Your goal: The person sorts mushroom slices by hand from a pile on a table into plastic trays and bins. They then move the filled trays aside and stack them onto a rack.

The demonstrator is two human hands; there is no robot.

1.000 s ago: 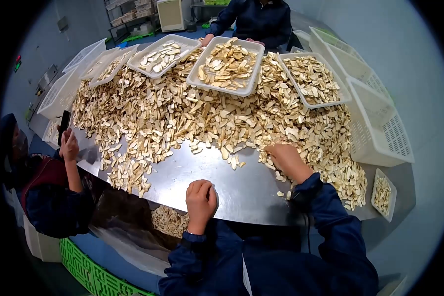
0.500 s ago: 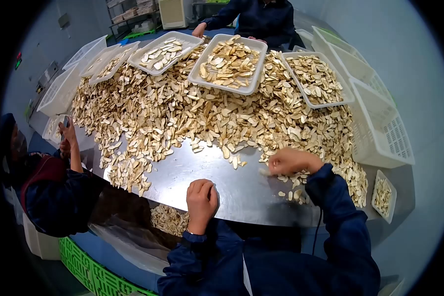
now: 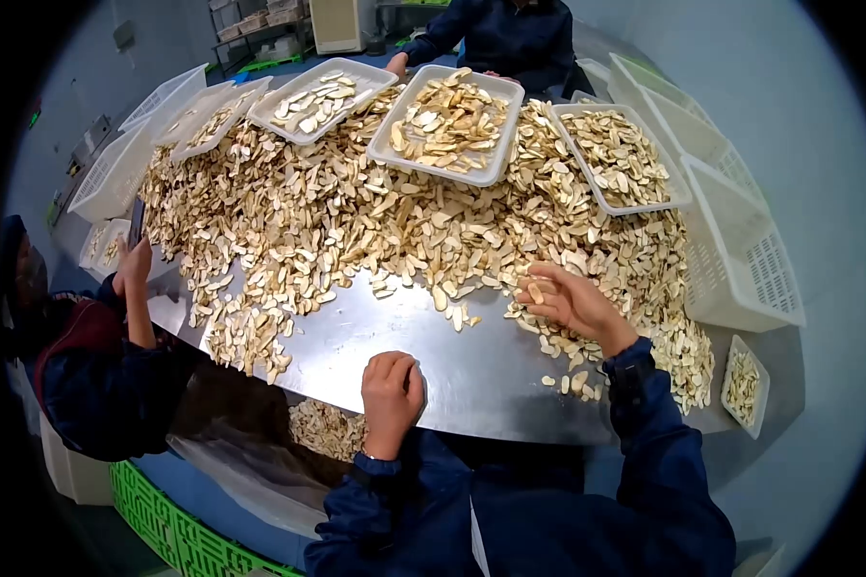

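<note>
My right hand [image 3: 575, 304] is turned palm up over the near right part of the heap, its fingers partly curled. A pale dried mushroom slice [image 3: 536, 292] lies against those fingers. Below it, a few loose slices [image 3: 577, 385] rest on the metal table [image 3: 471, 375]. My left hand [image 3: 392, 392] rests at the table's near edge with its fingers curled in, and nothing shows in it. The wide heap of dried mushroom slices [image 3: 356, 226] spreads across the table in front of both hands.
White trays with slices stand on the heap: one at centre [image 3: 445, 125], one at right [image 3: 622, 159], one at left [image 3: 322, 101]. Tall white baskets [image 3: 741, 240] line the right side. A small tray [image 3: 744, 387] sits lower right. One co-worker [image 3: 96, 375] is at left, another [image 3: 500, 38] opposite.
My right hand has turned from palm down to palm up and risen slightly, with a slice at its fingers. The left co-worker's hands have shifted. My left hand stays in place.
</note>
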